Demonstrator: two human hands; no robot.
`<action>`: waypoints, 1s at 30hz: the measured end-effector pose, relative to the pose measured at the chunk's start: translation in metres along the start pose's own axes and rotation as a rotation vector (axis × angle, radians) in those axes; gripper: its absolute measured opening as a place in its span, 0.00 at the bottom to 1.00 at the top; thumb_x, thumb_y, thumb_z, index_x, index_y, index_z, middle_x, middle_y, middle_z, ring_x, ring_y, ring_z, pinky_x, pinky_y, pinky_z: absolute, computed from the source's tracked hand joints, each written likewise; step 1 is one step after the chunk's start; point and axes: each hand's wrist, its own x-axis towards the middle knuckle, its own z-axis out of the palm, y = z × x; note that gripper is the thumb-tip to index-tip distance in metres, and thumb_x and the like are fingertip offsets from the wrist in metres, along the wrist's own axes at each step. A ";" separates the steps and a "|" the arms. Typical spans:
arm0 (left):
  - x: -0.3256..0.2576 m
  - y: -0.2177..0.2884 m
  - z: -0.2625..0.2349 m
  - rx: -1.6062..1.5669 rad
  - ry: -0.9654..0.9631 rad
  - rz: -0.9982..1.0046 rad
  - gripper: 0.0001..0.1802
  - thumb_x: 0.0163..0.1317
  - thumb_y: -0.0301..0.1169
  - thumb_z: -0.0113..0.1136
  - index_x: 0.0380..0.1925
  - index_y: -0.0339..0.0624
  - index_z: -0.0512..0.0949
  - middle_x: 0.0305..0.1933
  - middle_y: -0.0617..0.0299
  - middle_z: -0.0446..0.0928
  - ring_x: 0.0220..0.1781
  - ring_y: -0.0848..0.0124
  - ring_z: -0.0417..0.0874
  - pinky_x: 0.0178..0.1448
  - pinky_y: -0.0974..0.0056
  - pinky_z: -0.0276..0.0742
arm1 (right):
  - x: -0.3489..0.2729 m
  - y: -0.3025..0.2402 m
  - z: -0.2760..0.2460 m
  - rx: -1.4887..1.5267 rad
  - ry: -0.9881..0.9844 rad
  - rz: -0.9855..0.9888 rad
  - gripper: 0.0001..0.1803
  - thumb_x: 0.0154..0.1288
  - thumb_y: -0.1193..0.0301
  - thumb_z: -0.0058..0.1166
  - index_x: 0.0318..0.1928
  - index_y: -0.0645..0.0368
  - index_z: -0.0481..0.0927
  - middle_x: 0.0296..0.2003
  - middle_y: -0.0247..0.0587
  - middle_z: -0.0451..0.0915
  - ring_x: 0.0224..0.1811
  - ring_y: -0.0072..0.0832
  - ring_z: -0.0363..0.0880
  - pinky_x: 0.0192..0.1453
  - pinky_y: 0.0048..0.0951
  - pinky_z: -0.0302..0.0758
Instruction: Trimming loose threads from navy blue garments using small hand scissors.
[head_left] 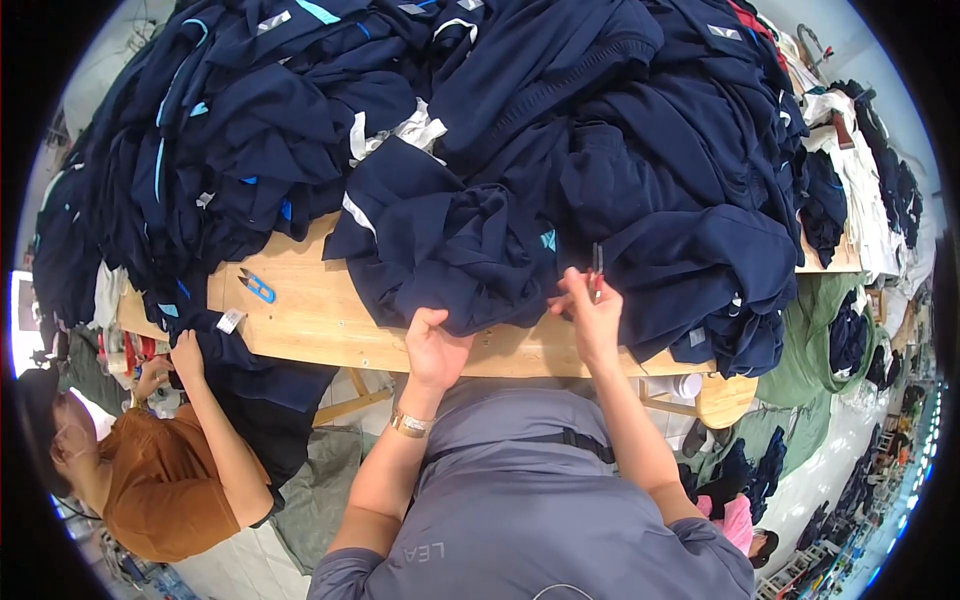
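A crumpled navy garment (440, 240) with a white strip and a small light-blue mark lies in front of me at the table's near edge. My left hand (438, 352) is closed on its near edge, thumb up, with the other fingers partly hidden. Just right of that garment, my right hand (592, 318) holds thread snips (598, 268) with a reddish handle, blades pointing up and away from me. The snips' tips are beside the cloth; I cannot tell whether they touch it. Another navy garment (690, 270) lies bunched to the right of this hand.
A big heap of navy garments (520, 90) covers the far side of the wooden table (300, 300). Blue-handled thread snips (258, 286) lie on the bare wood at left. At the left end, a co-worker in a brown top (175, 480) handles dark cloth. A green sheet (815, 330) hangs at right.
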 end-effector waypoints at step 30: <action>-0.050 -0.013 -0.027 0.411 0.034 -0.360 0.22 0.62 0.34 0.47 0.54 0.33 0.68 0.56 0.54 0.73 0.60 0.62 0.71 0.66 0.52 0.62 | 0.011 -0.013 0.030 1.096 -0.579 0.466 0.23 0.68 0.56 0.45 0.54 0.60 0.73 0.50 0.44 0.77 0.51 0.35 0.77 0.59 0.37 0.72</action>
